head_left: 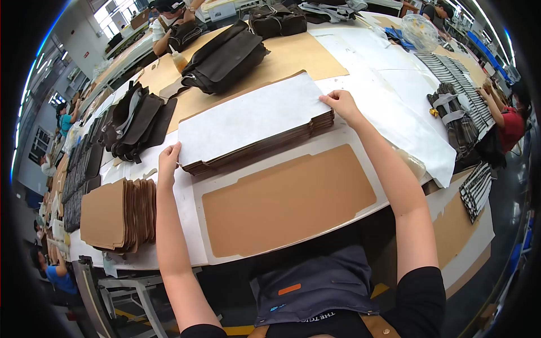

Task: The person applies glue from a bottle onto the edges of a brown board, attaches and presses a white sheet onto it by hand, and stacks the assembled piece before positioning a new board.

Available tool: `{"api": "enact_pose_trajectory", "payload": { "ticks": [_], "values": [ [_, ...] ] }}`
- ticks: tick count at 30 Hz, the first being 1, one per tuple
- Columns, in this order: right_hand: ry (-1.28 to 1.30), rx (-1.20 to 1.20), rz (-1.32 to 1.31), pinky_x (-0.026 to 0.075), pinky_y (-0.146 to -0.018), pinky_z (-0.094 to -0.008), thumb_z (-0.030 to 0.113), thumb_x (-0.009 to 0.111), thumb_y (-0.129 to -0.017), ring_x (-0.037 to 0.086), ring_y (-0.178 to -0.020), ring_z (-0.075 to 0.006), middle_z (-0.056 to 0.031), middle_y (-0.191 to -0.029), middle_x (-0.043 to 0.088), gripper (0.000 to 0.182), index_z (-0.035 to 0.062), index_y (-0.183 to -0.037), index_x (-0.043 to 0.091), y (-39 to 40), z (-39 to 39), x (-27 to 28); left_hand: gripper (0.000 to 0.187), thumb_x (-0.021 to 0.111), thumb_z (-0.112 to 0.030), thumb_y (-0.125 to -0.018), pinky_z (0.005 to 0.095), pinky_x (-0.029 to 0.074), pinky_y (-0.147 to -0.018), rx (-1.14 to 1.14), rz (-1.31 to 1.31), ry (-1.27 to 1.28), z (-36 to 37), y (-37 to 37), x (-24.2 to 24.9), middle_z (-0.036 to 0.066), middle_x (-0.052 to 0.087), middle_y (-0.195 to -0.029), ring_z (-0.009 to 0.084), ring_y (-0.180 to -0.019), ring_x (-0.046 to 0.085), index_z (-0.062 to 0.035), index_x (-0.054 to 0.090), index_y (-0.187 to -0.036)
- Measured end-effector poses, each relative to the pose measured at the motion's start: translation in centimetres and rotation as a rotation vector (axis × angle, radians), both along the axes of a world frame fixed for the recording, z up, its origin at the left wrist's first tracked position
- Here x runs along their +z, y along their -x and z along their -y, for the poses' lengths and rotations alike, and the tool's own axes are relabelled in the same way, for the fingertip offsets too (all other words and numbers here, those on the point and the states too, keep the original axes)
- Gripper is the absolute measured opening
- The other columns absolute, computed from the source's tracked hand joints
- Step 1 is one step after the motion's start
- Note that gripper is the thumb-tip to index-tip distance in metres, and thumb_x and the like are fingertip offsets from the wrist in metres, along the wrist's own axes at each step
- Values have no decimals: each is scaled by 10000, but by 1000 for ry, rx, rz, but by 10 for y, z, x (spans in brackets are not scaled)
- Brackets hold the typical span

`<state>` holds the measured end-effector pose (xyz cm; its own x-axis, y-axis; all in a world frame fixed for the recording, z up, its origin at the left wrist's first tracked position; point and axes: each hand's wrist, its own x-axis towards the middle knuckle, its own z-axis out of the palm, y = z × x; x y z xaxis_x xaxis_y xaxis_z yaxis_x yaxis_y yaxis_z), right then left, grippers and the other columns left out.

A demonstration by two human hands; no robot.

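Observation:
A long white-faced panel lies on top of a thick stack of brown cardboard panels. My left hand pinches the panel's left end between thumb and fingers. At the opposite end, my right hand grips the far right corner the same way. Between my forearms, closer to me, a brown cardboard panel with notched edges lies flat on a larger white sheet at the table's front edge. Whether the white-faced panel is lifted off the stack cannot be made out.
Left of my left forearm stands a stack of smaller brown cardboard pieces. Dark bags and a glue bottle are behind the panels. Folded dark pieces lie left. Striped cloth and a co-worker in red are at right.

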<state>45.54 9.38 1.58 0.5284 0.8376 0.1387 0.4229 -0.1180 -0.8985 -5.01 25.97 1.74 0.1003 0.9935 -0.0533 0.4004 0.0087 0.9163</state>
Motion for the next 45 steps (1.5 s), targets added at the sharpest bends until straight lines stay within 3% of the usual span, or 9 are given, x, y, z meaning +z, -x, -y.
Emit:
{"api": "enact_pose_trajectory", "payload": {
  "ticks": [8, 14, 20, 26, 27, 30, 33, 43, 45],
  "values": [
    [44, -6, -9, 488, -638, -306, 295, 787, -824, 614, -687, -155, -105, -756, 675, 352, -39, -842, 678, 0, 0, -1, 379, 652, -430, -937, 233, 275, -474, 17, -74, 55, 0, 3, -4, -54, 434, -619, 62, -517, 369, -87, 613, -781],
    [-80, -151, 222, 503, -705, -336, 206, 744, -848, 618, -744, -209, -108, -818, 628, 274, -12, -932, 601, -1, 24, -10, 376, 642, -453, -950, 205, 293, -451, 64, 78, 51, 13, 3, -15, -57, 443, -662, 37, -514, 383, -81, 615, -901],
    [-86, -56, 557, 483, -826, -381, 156, 713, -875, 634, -890, -265, -139, -981, 649, 274, -3, -1077, 619, 26, 161, 33, 238, 604, -313, -1002, 207, 317, -463, 104, 340, -74, 20, 18, -48, -52, 478, -682, 29, -528, 410, -79, 574, -964],
    [95, -562, 1006, 412, -975, -424, 276, 771, -842, 618, -1015, -301, -139, -1123, 642, 474, 24, -1200, 589, -10, 288, 19, 222, 617, -300, -994, 187, 332, -528, 180, 382, -155, 26, 11, -48, -52, 487, -727, 29, -599, 408, -82, 577, -969],
    [142, -636, 997, 422, -972, -419, 294, 779, -840, 620, -1025, -293, -139, -1134, 641, 517, 24, -1231, 576, -15, 301, 9, 222, 616, -299, -995, 185, 333, -532, 196, 387, -171, 25, 12, -49, -52, 487, -730, 30, -608, 411, -82, 578, -971],
    [0, -478, 128, 456, -944, -377, 338, 789, -844, 614, -1069, -251, -153, -1157, 637, 628, 6, -1305, 522, -18, 321, -9, 228, 623, -302, -993, 183, 341, -540, 183, 411, -175, 26, 13, -50, -48, 494, -744, 29, -626, 419, -80, 581, -972],
    [-32, -440, 297, 473, -929, -345, 338, 774, -867, 598, -1094, -224, -161, -1150, 626, 648, -8, -1334, 487, 5, 315, -22, 230, 625, -303, -992, 184, 345, -538, 170, 426, -190, 26, 15, -51, -47, 498, -747, 29, -626, 420, -79, 580, -970],
    [-496, -305, -372, 419, -1021, -304, 243, 738, -912, 525, -1168, -154, -77, -1252, 538, 603, 15, -1363, 408, 46, 295, 16, 219, 616, -297, -998, 181, 346, -558, 156, 526, -221, 28, 16, -52, -43, 518, -767, 32, -630, 420, -84, 574, -966],
    [-480, -292, -300, 421, -1021, -302, 231, 747, -905, 521, -1170, -154, -75, -1241, 537, 598, 17, -1354, 415, 50, 287, 17, 217, 618, -295, -997, 178, 346, -563, 160, 554, -200, 30, 16, -50, -44, 520, -776, 31, -639, 424, -85, 571, -967]
  ]
}}
